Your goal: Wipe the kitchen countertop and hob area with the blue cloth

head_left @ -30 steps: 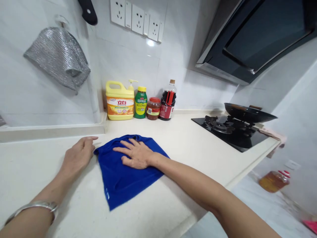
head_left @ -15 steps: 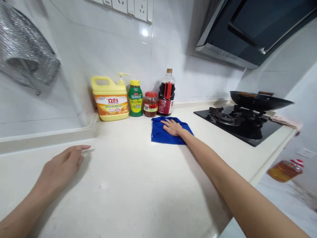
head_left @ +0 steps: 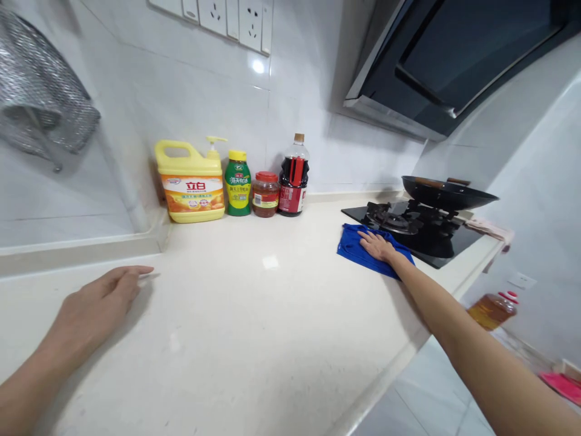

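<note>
My right hand (head_left: 376,246) lies flat with its fingers spread, pressing on a blue cloth (head_left: 356,249). The cloth is spread on the white countertop (head_left: 254,315), its far right part reaching the front left edge of the black gas stove (head_left: 436,245). On the left, my left hand (head_left: 97,309) hovers at or just above the countertop, holding nothing. Its index finger points right while the other fingers bend loosely. I cannot tell whether it touches the surface.
Along the wall stand a yellow detergent jug (head_left: 193,188), a green sauce bottle (head_left: 238,188), a red-lidded jar (head_left: 265,197) and a dark sauce bottle (head_left: 294,181). A black wok (head_left: 449,195) sits on the stove under the range hood (head_left: 436,66). An oil jug (head_left: 494,310) is beyond the counter edge.
My right hand has slid the blue cloth to the right, from in front of the bottles to the stove's edge. My left hand keeps its pose; the view has shifted slightly.
</note>
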A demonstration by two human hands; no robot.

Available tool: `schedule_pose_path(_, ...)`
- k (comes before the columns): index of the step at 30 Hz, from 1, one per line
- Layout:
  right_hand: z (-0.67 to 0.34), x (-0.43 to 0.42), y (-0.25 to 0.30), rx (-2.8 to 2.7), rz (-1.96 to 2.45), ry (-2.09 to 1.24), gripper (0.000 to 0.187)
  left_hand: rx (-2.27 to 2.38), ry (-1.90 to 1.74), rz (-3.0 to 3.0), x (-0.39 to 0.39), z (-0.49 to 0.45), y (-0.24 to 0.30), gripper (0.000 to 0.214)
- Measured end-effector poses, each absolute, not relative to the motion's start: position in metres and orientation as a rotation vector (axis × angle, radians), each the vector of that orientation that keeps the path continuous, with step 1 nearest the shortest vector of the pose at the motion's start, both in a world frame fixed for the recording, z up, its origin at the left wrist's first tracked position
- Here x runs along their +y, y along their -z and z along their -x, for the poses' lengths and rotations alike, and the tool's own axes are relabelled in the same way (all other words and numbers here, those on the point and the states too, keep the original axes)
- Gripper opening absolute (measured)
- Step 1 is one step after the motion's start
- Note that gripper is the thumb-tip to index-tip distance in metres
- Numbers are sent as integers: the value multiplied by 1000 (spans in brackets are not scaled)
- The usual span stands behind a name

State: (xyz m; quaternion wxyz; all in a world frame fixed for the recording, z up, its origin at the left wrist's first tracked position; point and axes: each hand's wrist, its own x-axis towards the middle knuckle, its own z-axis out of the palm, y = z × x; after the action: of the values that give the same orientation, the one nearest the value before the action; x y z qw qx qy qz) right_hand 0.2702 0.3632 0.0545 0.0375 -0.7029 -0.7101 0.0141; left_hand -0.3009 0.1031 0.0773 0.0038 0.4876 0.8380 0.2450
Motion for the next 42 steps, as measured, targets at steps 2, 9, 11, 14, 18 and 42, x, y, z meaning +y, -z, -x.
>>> schedule_pose_path(2,-281,348,-53,-2138,2184,-36,59,2545,-768,-1465,103,296,-80,55)
schedule_pose_path(9,-285,290,-49,-2005,2347,38,62,2491,-677,-1534,99,280,-88,56)
schedule_pose_path(11,-279,272,-47,-2011,2354,64,62,2507,-602,-1575,98,276,-88,57)
schedule_pose_path(14,-270,243,-45,-2057,2335,96,61,2532,-505,-1614,93,269,-89,60)
schedule_pose_path(18,-253,205,-43,-2154,2262,139,59,2481,-501,-1774,82,258,-93,57)
schedule_pose_path(42,-10,94,-67,-2904,1024,-112,65,2500,-619,-1855,84,252,-77,41)
